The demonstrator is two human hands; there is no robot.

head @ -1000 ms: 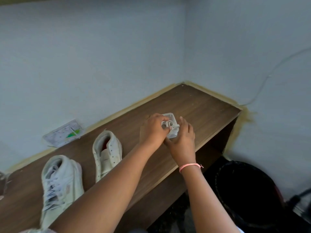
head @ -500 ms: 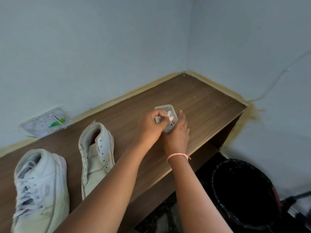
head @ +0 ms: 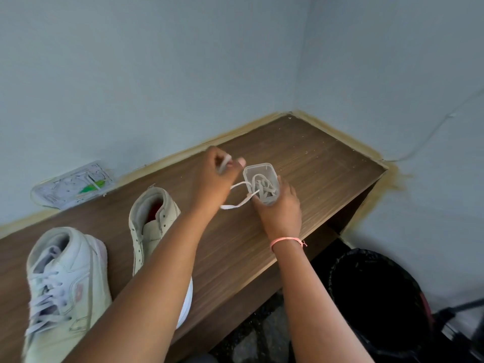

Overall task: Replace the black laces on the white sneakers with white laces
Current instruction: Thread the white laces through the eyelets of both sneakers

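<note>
Since a moment ago the left hand [head: 213, 176] has lifted away from the clear box [head: 260, 183], pinching one end of the white lace [head: 237, 195] and drawing it out leftward. The right hand [head: 280, 208] grips the box, which stands open-topped on the wooden shelf [head: 314, 163]. Left of the box, the unlaced sneaker [head: 152, 218] and the laced sneaker [head: 65, 279] point toes toward the viewer; the left forearm hides the unlaced one's toe.
</note>
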